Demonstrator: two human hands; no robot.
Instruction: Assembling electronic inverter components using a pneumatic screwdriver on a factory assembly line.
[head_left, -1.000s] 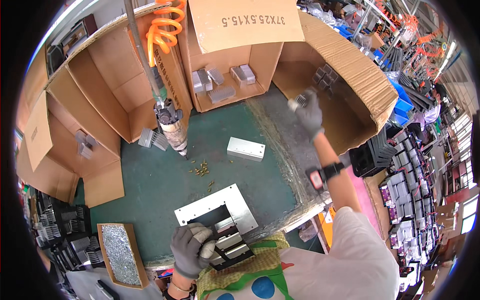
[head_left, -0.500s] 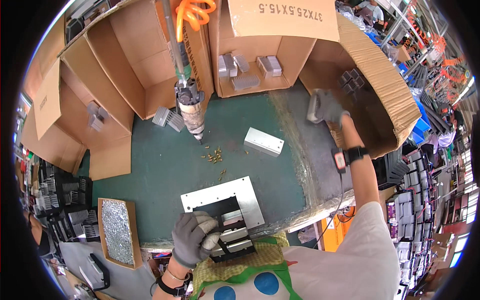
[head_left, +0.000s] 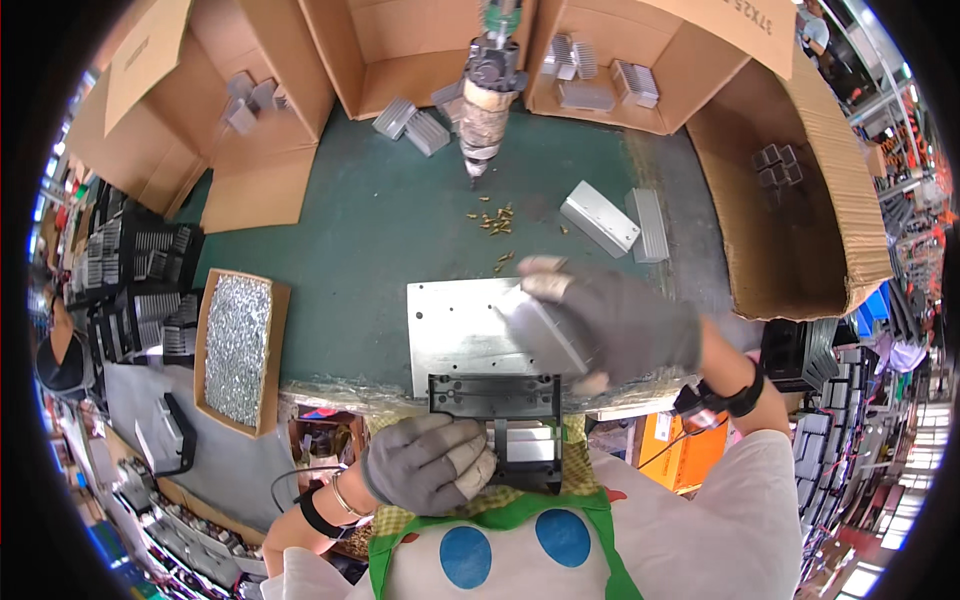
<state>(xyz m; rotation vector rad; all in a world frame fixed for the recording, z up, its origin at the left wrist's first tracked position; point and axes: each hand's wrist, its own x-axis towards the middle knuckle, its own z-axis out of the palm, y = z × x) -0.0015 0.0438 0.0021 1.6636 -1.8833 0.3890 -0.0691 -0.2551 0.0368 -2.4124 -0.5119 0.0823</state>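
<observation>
My left hand, in a grey glove, is closed on the left side of a black plastic frame with crossbars at the table's near edge. A silver metal piece shows through the frame's opening. My gloved right hand, smeared by motion, holds a silver metal block above the right part of a flat metal plate with holes. The plate touches or lies partly under the frame; which, I cannot tell. Beyond the right hand, two silver blocks, a drilled one and a ribbed one, lie side by side.
A power screwdriver hangs over the green table, near loose brass screws. Cardboard boxes line the far and right sides, some holding finned heat sinks. At left stands a carton of small silver parts.
My right hand has come from the far right to the plate with a silver block. A second block now lies beside the drilled one. The black frame is turned straighter; the view has shifted.
</observation>
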